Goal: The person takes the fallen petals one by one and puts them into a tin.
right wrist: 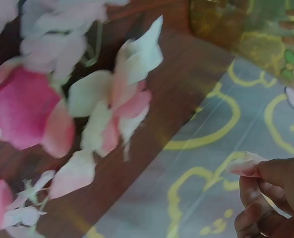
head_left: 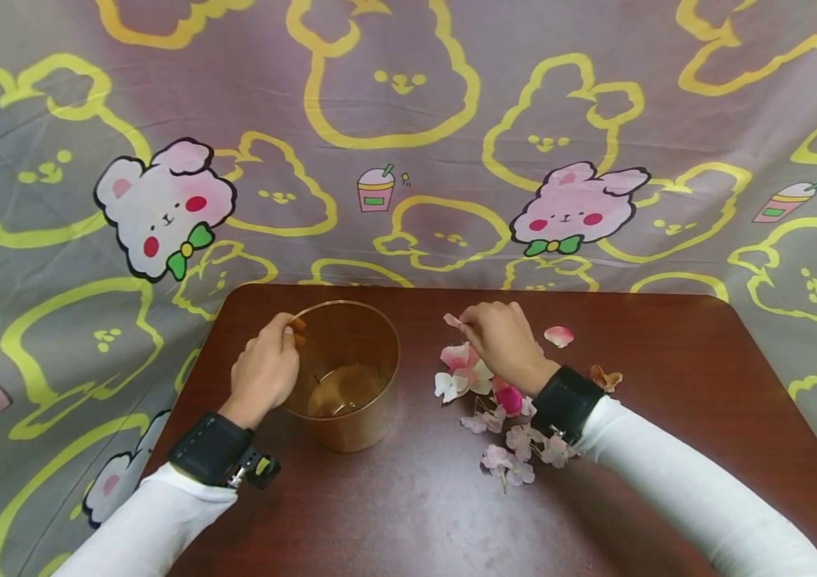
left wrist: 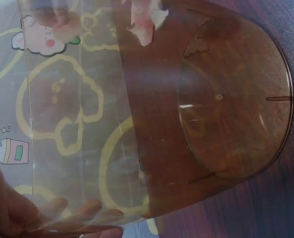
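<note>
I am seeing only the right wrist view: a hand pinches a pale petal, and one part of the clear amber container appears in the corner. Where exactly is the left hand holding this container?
Observer: The left hand grips the container by its rim, on the side away from the flower pieces.
Operator: I understand. Is something lying on its bottom?
Observer: I see no petal there; in the left wrist view the bottom shows bare.
Operator: And is there on the table some thing of other colour, not pink or white?
Observer: Yes, a small brown piece lies just beyond the black strap of the right hand.
</note>
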The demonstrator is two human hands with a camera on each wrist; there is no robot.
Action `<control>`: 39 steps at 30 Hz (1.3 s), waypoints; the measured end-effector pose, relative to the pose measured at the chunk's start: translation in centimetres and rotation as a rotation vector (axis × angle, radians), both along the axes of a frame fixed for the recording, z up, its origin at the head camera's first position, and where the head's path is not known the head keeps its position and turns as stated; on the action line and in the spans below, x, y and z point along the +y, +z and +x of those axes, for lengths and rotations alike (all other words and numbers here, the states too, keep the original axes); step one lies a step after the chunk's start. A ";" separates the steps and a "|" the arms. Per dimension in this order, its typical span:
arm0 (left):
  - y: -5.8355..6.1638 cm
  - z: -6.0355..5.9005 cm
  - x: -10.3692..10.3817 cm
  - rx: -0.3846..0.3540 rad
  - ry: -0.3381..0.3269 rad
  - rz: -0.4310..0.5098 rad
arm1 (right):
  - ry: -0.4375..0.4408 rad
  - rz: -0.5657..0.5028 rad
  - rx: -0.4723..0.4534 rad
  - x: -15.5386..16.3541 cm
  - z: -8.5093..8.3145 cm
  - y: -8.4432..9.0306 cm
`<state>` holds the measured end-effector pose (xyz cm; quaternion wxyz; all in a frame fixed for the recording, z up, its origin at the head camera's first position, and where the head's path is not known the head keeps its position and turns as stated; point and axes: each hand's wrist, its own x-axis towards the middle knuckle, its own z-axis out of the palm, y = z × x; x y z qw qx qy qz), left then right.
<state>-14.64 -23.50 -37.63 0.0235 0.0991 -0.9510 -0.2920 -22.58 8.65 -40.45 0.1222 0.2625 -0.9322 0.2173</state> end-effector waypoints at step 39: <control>0.0 -0.1 0.0 0.000 -0.005 -0.004 | 0.188 -0.072 0.228 -4.4 3.5 3.8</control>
